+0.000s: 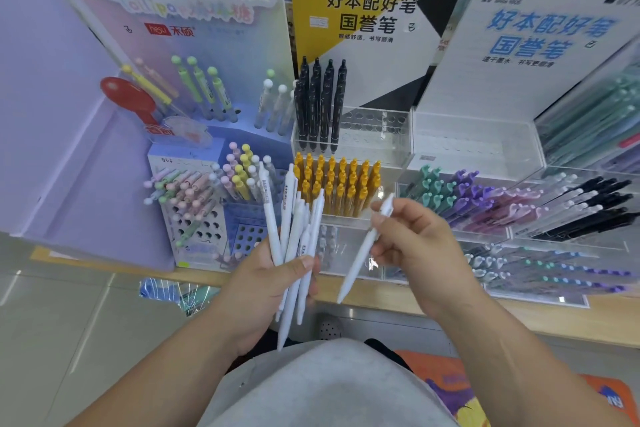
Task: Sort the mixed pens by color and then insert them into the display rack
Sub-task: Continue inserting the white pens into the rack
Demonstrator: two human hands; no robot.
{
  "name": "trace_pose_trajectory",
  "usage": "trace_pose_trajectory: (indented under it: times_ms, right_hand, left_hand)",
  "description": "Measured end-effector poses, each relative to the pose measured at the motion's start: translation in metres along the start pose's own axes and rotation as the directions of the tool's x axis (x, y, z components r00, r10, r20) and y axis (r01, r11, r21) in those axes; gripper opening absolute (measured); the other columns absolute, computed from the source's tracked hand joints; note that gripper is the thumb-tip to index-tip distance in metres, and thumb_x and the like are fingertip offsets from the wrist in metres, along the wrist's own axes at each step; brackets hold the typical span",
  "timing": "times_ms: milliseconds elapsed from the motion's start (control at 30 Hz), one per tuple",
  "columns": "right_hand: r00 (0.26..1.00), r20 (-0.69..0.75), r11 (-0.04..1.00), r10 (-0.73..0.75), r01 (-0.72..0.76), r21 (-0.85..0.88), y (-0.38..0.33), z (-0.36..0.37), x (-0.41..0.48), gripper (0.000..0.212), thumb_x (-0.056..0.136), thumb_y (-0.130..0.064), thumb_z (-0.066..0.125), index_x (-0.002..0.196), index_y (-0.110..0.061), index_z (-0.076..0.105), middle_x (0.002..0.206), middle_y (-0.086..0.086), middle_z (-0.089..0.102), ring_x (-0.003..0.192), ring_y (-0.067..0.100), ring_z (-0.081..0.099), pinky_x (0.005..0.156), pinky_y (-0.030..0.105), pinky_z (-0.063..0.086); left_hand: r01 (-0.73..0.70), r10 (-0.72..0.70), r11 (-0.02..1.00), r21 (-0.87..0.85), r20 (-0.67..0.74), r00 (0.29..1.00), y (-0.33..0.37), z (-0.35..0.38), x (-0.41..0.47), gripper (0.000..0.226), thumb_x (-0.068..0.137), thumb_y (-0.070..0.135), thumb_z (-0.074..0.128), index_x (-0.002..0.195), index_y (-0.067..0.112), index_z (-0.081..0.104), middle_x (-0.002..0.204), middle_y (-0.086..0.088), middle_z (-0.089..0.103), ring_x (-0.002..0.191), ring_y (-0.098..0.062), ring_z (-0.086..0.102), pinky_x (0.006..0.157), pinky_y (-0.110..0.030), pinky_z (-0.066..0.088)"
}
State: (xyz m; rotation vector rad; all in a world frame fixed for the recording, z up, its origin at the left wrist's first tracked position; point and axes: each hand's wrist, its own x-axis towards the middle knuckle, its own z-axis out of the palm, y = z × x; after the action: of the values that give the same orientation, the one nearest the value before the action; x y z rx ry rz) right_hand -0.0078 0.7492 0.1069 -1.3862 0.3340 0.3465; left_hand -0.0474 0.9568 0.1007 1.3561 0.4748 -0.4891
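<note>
**Stationery shop counter: white pens in both hands, racks ahead**

A pale wooden counter (381, 291) in a stationery shop runs across the view, crowded with pen displays.

Nearest, in front of the counter's edge, the left hand (266, 282) grips a fanned bundle of white pens (294, 225), fingers and thumb curled round their middles, tips down, clickers up. Just to its right, apart from it, the right hand (415, 239) pinches a single white pen (363, 250) near its upper end. This pen lies on a slant, its tip down and toward the person, its clicker up and away.

Beyond the hands stands a block of yellow pens (337, 184). Behind that, a clear rack (377, 128) holds four black pens (320, 104) at its left, with open holes to their right. Farther right, under a white sign, sits an empty clear rack (474, 149).

Which rack takes white pens cannot be told for certain; the empty one seems likely. It lies ahead and to the right, nearer the right hand, so the single pen would need to travel forward and stand more upright, tip down.
</note>
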Motion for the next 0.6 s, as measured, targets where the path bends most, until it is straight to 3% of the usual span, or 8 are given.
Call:
trace_pose_trajectory:
  times_ms: [133,200,367,500,600]
  right_hand:
    - [0.985,-0.106,0.973,-0.134,0.111,-0.201,0.001,-0.022,0.007,0.009,0.096,-0.011,0.062,0.098,-0.008,0.07,0.081,0.014,0.072,0.072,0.029,0.07,0.074,0.045,0.061]
    - [0.975,-0.128,0.942,-0.183,0.137,-0.307,0.006,-0.027,0.012,0.009,0.096,-0.012,0.063,0.096,-0.011,0.072,0.079,0.009,0.073,0.077,0.026,0.073,0.076,0.046,0.061]
    - [0.949,-0.104,0.811,-0.297,0.193,-0.553,0.026,-0.023,0.026,0.004,0.089,-0.022,0.073,0.092,-0.025,0.073,0.073,-0.002,0.071,0.074,0.018,0.071,0.073,0.046,0.059]
    - [0.916,-0.049,0.659,-0.397,0.248,-0.71,0.036,-0.01,0.035,0.013,0.086,-0.025,0.076,0.084,-0.012,0.073,0.068,-0.001,0.066,0.067,0.019,0.064,0.067,0.043,0.056]
    - [0.901,0.032,0.53,-0.432,0.283,-0.799,0.045,-0.005,0.043,0.022,0.086,-0.026,0.077,0.073,-0.011,0.068,0.062,-0.001,0.063,0.061,0.019,0.06,0.06,0.039,0.053]
  left_hand:
    - [-0.004,0.001,0.999,-0.054,-0.049,0.999,-0.002,-0.012,0.001,0.026,0.086,0.015,0.067,0.11,0.005,0.063,0.085,-0.017,0.066,0.074,-0.028,0.063,0.067,-0.04,0.054]
    - [-0.01,0.004,0.997,-0.082,-0.068,0.998,-0.003,-0.016,0.001,0.037,0.078,0.021,0.069,0.11,0.004,0.063,0.085,-0.017,0.066,0.072,-0.025,0.063,0.068,-0.04,0.055]
    - [-0.027,0.018,0.993,-0.111,-0.086,0.996,-0.004,-0.022,0.002,0.034,0.079,0.02,0.067,0.11,0.004,0.065,0.08,-0.008,0.069,0.071,-0.021,0.065,0.071,-0.041,0.056]
    - [-0.031,0.019,0.991,-0.127,-0.094,0.995,-0.002,-0.025,0.003,0.034,0.078,0.021,0.068,0.108,0.006,0.066,0.082,-0.013,0.066,0.074,-0.026,0.063,0.077,-0.046,0.054]
    - [-0.026,0.014,0.994,-0.109,-0.108,0.994,-0.001,-0.025,0.004,0.019,0.087,0.016,0.065,0.105,0.01,0.068,0.081,-0.014,0.067,0.073,-0.024,0.065,0.079,-0.047,0.056]
